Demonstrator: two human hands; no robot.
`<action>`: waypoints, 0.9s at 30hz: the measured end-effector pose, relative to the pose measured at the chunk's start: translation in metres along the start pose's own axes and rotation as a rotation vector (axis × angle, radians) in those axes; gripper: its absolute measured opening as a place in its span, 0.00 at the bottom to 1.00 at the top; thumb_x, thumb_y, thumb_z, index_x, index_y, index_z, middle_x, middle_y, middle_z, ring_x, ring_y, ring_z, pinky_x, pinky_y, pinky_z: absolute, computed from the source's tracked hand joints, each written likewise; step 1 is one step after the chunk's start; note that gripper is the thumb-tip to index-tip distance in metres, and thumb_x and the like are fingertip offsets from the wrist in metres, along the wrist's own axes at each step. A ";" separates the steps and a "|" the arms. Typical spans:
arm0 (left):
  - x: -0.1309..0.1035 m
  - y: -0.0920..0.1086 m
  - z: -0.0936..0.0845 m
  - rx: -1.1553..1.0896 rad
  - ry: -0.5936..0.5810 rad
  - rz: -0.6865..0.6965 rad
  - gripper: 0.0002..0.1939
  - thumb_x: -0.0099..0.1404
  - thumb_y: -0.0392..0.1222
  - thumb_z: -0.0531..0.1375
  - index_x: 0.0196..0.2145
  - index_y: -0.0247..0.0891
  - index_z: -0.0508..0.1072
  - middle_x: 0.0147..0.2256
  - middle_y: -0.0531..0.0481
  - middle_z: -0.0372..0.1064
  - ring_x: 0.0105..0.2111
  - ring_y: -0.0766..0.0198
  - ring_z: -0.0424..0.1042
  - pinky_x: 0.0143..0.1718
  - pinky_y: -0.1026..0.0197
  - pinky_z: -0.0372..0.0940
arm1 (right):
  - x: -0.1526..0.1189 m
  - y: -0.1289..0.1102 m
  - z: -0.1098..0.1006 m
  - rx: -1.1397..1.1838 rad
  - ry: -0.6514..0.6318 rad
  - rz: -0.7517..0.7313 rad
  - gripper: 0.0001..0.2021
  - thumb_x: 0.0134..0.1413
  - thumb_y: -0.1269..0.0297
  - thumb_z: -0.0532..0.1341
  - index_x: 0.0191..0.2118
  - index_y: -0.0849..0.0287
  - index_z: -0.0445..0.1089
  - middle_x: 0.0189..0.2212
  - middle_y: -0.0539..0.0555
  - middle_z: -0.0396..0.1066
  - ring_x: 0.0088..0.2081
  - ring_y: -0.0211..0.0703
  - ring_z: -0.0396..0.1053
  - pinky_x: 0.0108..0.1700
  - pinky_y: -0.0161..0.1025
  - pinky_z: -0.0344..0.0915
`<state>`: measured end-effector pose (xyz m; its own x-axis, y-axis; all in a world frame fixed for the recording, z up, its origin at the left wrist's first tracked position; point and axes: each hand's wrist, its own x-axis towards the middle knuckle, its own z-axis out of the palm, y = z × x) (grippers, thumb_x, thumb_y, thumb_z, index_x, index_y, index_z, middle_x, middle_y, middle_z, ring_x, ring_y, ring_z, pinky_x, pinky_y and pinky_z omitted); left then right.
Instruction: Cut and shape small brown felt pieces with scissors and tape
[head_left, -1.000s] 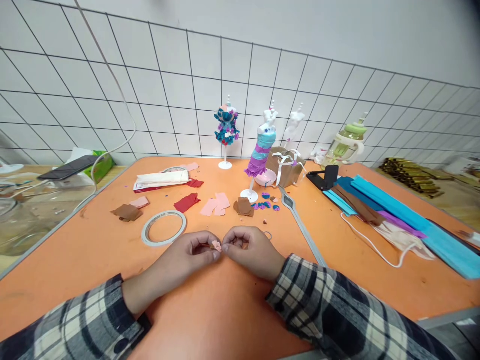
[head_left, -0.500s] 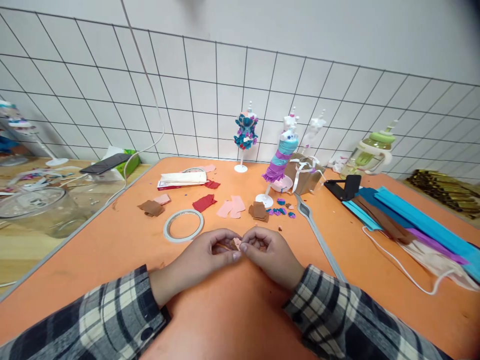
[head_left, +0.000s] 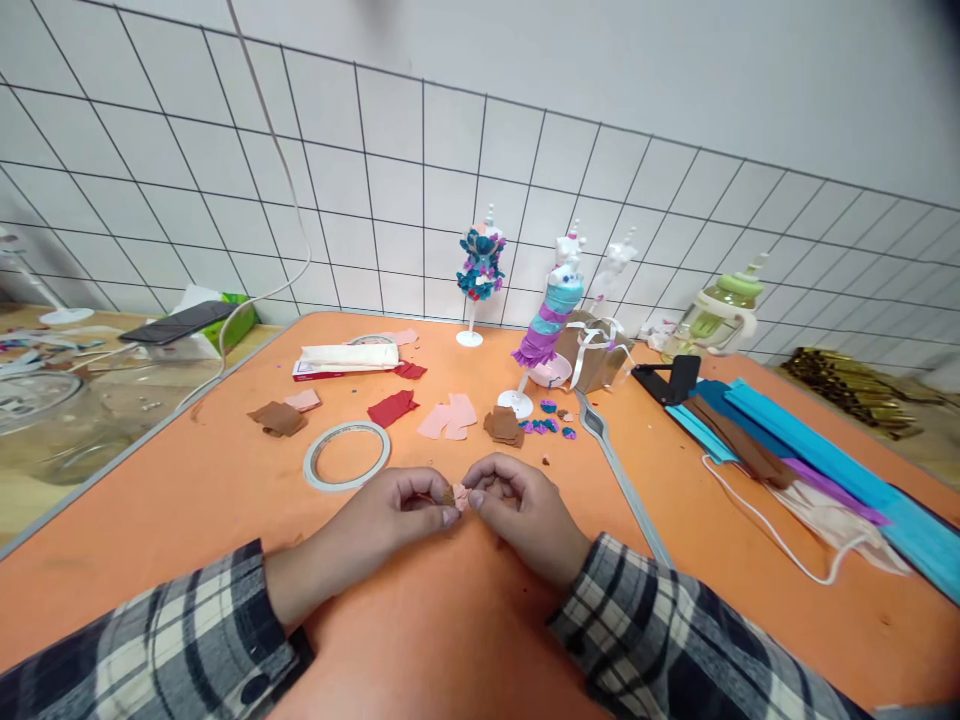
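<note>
Between the fingertips of my two hands is a small crumpled pink and brown paper piece (head_left: 461, 496). My left hand (head_left: 401, 505) pinches its brown side, and my right hand (head_left: 517, 505) has thumb and fingers closed at its pink side. Just beyond them lie a stack of brown paper squares (head_left: 504, 427), pink paper pieces (head_left: 450, 417) and red paper (head_left: 392, 407). A roll of white tape (head_left: 309, 465) rests flat beyond my left hand. Several small purple and teal crumpled pieces (head_left: 540, 426) sit near the brown squares.
Small dress forms stand at the back, one covered in teal scraps (head_left: 480, 265), another wrapped in blue and purple paper (head_left: 551, 315). Long paper strips (head_left: 810, 460) and a black phone stand (head_left: 671, 380) lie right. A bottle (head_left: 720, 310) stands behind. A phone (head_left: 178, 324) lies left.
My hands have drawn slightly apart, so more of the pink and brown piece shows between them. The whole view has shifted a little.
</note>
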<state>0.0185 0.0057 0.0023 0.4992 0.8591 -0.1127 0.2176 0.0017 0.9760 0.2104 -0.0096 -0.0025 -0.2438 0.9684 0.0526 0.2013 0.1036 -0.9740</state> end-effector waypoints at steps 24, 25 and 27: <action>0.001 0.007 -0.001 0.076 0.165 -0.020 0.15 0.53 0.54 0.69 0.31 0.39 0.78 0.32 0.49 0.76 0.34 0.57 0.72 0.38 0.59 0.66 | 0.003 0.003 -0.002 -0.182 -0.035 -0.042 0.09 0.53 0.58 0.64 0.31 0.58 0.71 0.22 0.45 0.66 0.23 0.31 0.58 0.25 0.32 0.53; 0.001 0.008 -0.001 0.078 0.165 -0.017 0.15 0.54 0.54 0.69 0.31 0.39 0.78 0.32 0.49 0.76 0.35 0.57 0.73 0.39 0.58 0.66 | 0.003 0.002 -0.002 -0.195 -0.015 -0.046 0.09 0.52 0.58 0.65 0.32 0.58 0.71 0.23 0.45 0.66 0.23 0.31 0.58 0.25 0.32 0.53; 0.001 0.009 0.000 0.092 0.158 -0.006 0.15 0.54 0.53 0.69 0.30 0.39 0.78 0.32 0.49 0.76 0.35 0.57 0.73 0.39 0.58 0.67 | 0.002 0.001 -0.002 -0.196 0.025 -0.058 0.07 0.52 0.60 0.65 0.32 0.57 0.71 0.23 0.45 0.66 0.23 0.31 0.58 0.25 0.32 0.53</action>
<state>0.0210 0.0064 0.0114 0.3611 0.9290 -0.0812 0.2995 -0.0331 0.9535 0.2120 -0.0067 -0.0028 -0.2375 0.9645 0.1154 0.3690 0.1995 -0.9078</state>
